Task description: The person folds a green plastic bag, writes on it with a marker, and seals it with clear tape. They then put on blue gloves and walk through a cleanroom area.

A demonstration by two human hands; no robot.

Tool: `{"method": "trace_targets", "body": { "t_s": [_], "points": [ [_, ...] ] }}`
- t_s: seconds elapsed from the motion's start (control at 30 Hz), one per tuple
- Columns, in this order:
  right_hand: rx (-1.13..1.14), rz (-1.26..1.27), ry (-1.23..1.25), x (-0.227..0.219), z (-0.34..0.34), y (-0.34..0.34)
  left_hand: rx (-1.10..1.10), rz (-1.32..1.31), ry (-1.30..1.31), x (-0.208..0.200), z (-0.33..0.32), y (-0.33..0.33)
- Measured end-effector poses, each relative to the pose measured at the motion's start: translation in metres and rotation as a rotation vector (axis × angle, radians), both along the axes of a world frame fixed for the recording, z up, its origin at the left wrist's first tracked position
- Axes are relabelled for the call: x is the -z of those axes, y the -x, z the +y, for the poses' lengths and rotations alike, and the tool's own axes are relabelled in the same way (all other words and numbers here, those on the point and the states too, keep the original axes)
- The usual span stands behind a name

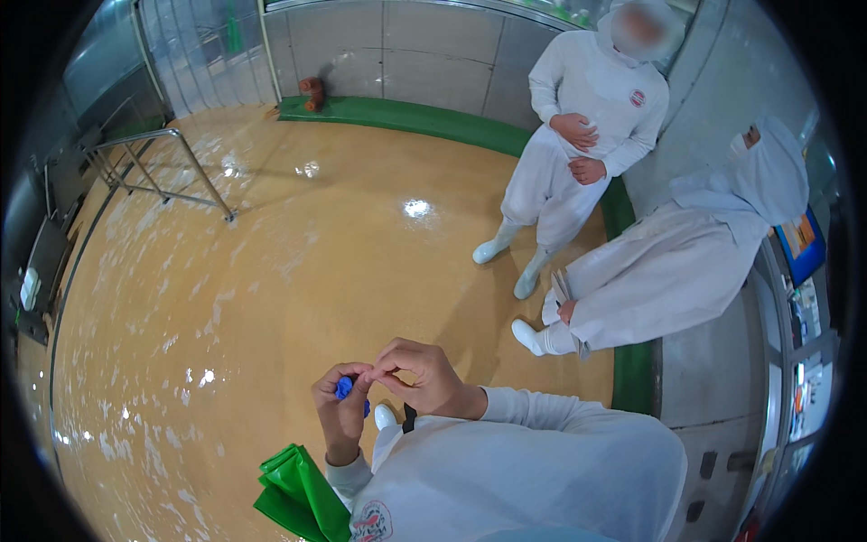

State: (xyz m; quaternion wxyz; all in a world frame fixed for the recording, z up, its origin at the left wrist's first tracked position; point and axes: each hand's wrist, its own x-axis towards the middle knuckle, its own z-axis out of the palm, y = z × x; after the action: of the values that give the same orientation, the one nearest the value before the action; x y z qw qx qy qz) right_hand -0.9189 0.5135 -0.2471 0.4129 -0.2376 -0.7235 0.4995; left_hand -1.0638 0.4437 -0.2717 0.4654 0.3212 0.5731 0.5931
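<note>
My left hand (340, 411) is closed around a small crumpled blue thing (344, 387), thin and soft-looking. A bit more blue shows below the palm, but its full shape is hidden by the fingers. My right hand (426, 381) meets the left at the fingertips, thumb and forefinger pinched together. Whatever that pinch holds, if anything, is too small to make out. Folded glossy green plastic (302, 495) hangs at my left forearm, beside the white sleeve.
Two people in white work clothes and boots, one standing (587, 117) and one to the right (668, 262), are near the wall. A metal rail (203, 172) stands on the wet, shiny tan floor (298, 271) at far left. A green kerb (406, 126) runs along the wall.
</note>
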Motion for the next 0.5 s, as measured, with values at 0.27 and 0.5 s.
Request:
{"method": "trace_targets", "body": {
  "t_s": [0.27,0.5],
  "points": [
    [-0.086,0.269,0.677,-0.013,-0.004,0.032,0.263,-0.049,-0.191,-0.02,0.022,0.055],
    [0.075,0.367,0.724,-0.007,-0.018,0.04,0.492,-0.31,-0.212,-0.01,0.045,0.064]
  ]
}}
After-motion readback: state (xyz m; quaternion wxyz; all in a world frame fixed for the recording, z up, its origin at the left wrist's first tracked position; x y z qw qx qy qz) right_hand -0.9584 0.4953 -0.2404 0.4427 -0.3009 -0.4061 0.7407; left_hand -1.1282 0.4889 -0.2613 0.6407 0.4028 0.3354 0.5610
